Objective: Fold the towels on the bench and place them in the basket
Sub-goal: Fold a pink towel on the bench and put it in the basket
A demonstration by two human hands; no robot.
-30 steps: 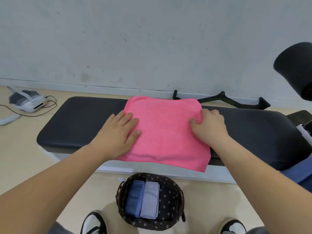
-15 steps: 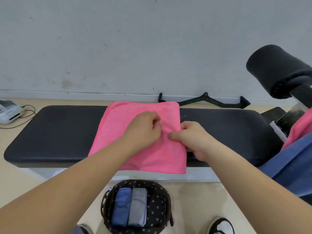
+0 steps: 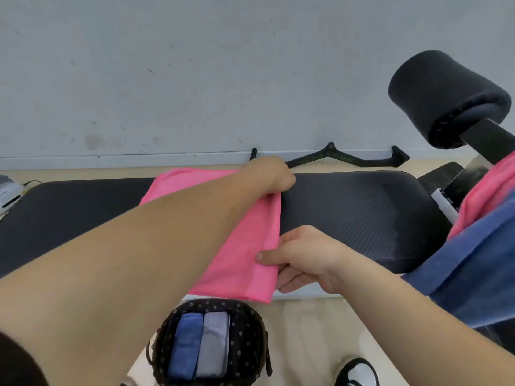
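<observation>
Both hands hold the pink towel (image 3: 245, 246) by its right edge on the bench (image 3: 348, 213).
Green lettering on the pull-bar (image 3: 328, 158) at 12 o'clock is unreadable. The basket (image 3: 245, 324) at 6 o'clock holds 2 folded: a blue towel (image 3: 185, 346) and a grey towel (image 3: 213, 344). The left hand (image 3: 267, 174) grips the far corner; the right hand (image 3: 303, 254) pinches the near edge.

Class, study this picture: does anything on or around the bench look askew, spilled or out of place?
Nothing spilled or damaged. The pink towel lies skewed on the bench, its near edge overhanging the front, as the left hand and right hand grip its right edge.
</observation>
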